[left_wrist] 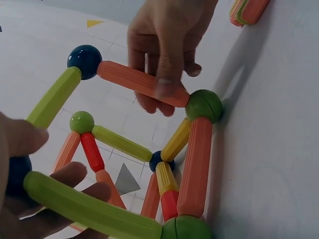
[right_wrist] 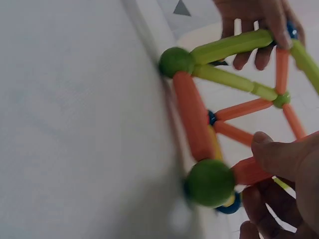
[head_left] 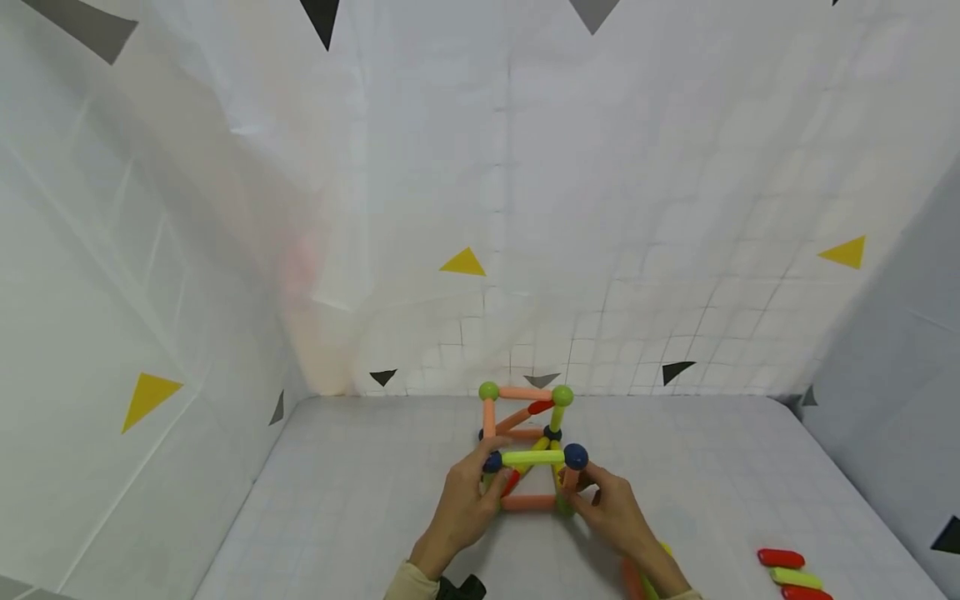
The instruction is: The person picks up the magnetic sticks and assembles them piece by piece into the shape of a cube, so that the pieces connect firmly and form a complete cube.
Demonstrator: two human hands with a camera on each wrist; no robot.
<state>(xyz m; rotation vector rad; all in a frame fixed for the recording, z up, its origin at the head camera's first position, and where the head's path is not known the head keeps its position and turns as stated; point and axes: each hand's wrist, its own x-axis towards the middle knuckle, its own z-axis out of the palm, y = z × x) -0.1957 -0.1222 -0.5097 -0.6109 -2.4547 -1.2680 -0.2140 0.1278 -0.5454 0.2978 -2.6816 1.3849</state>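
Note:
A cube-shaped frame of orange, green, yellow and red rods joined by green and dark blue balls stands on the white table. My left hand grips its front left corner. In the left wrist view that hand curls round a light green rod and a dark blue ball. My right hand holds the front right corner. In the right wrist view it pinches an orange rod beside a green ball. The same right hand shows in the left wrist view on the orange rod.
Three loose rods, red, yellow-green and red, lie at the table's front right. More rods lie under my right wrist. White cloth walls with coloured triangles close in the left, back and right.

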